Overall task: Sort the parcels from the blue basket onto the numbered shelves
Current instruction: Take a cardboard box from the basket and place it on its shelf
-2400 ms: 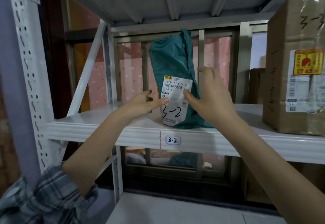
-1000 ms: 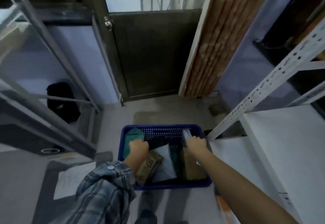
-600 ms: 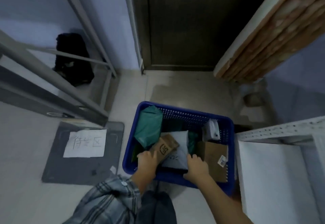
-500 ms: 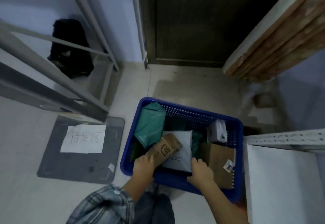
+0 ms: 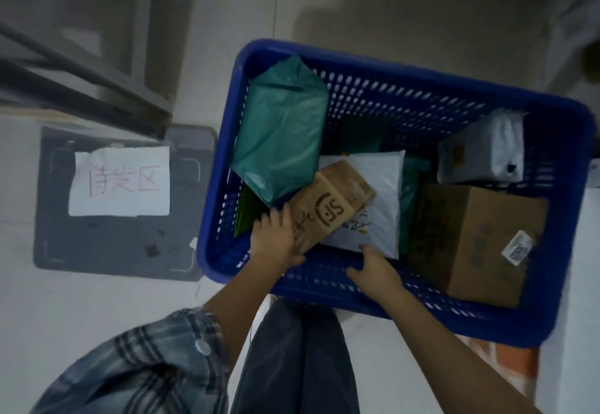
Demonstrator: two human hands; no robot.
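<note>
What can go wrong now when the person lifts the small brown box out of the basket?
The brown SF box lies tilted across the white mailer and against the green bag; lifting it may drag or shift them. The left hand holds only its end, so it might slip.

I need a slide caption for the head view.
Left hand grips a brown parcel in the blue basket.

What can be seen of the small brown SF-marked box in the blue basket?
The small brown box looks like kraft cardboard, printed with a dark SF logo and some scribbled pen marks. It lies tilted, partly over the white mailer, with the green bag leaning at its upper end. The left hand grips its near end. It sits left of centre in the blue basket.
</note>
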